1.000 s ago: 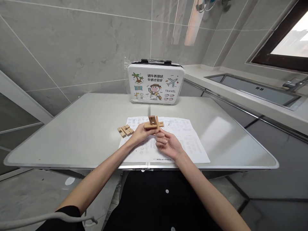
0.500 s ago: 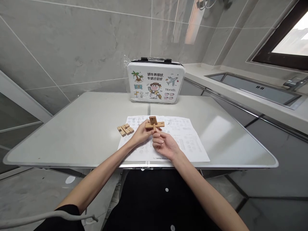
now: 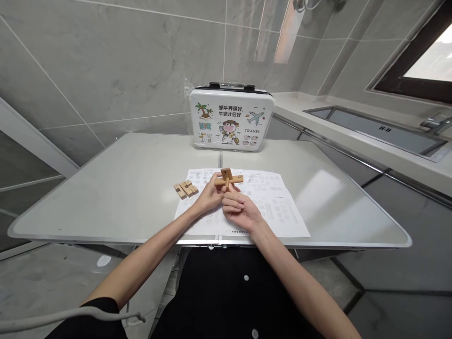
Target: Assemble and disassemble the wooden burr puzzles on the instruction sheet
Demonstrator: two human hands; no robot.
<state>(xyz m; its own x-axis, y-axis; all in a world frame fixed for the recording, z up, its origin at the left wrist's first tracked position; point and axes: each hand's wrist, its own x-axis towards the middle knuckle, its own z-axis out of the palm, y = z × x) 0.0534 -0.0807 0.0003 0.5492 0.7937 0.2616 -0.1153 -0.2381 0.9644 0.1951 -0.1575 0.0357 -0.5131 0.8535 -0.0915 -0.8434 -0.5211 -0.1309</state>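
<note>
Both my hands hold crossed wooden puzzle pieces above the printed sheet. My left hand is closed around their left side, its fingers partly behind the wood. My right hand pinches the piece that points toward me, with its other fingers curled in. One piece stands up at the back with a dark number on it; another lies crosswise with a mark near its right end. Several loose notched wooden pieces lie together on the table, left of my left hand.
The white printed sheet lies under my hands on the pale folding table. A white cartoon case in clear plastic stands at the table's back edge. To the right are a counter and a sink.
The crossed pieces are tilted slightly differently, and the right hand's fingers sit closer in against them. The whole view has shifted a little. The loose pieces stay in place.
</note>
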